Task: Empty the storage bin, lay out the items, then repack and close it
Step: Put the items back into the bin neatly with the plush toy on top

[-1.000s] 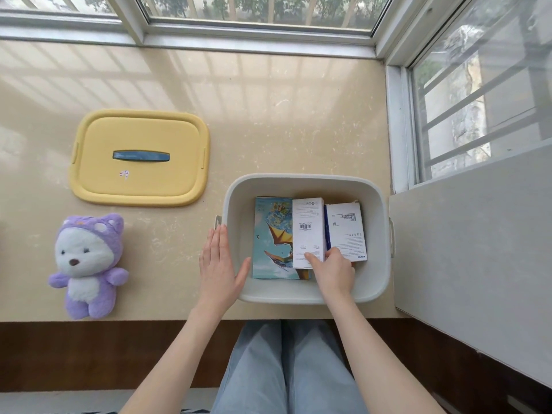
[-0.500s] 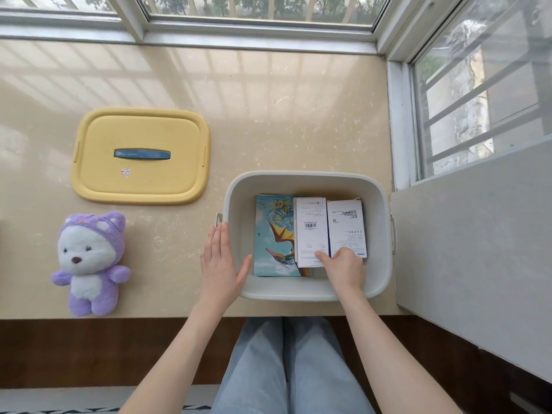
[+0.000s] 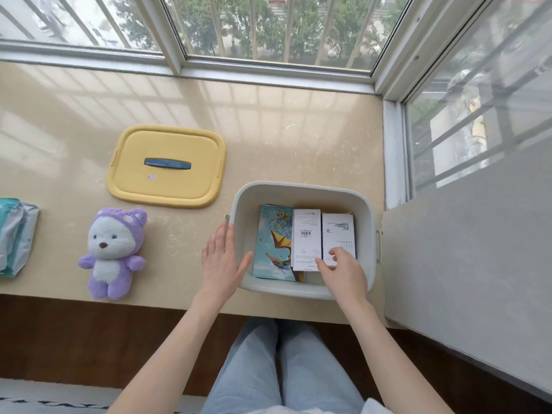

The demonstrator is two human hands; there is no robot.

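head view: right hand pinches white box inside bin

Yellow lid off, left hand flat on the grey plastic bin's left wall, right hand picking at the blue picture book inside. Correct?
Not quite: in the head view the right hand pinches the near end of the right-hand white carton, not the blue picture book. The rest holds.

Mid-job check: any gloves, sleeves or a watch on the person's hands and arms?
None visible. The left hand and right hand are ungloved, without rings or watch; both forearms are sleeveless to the frame's edge. Legs wear light blue jeans.
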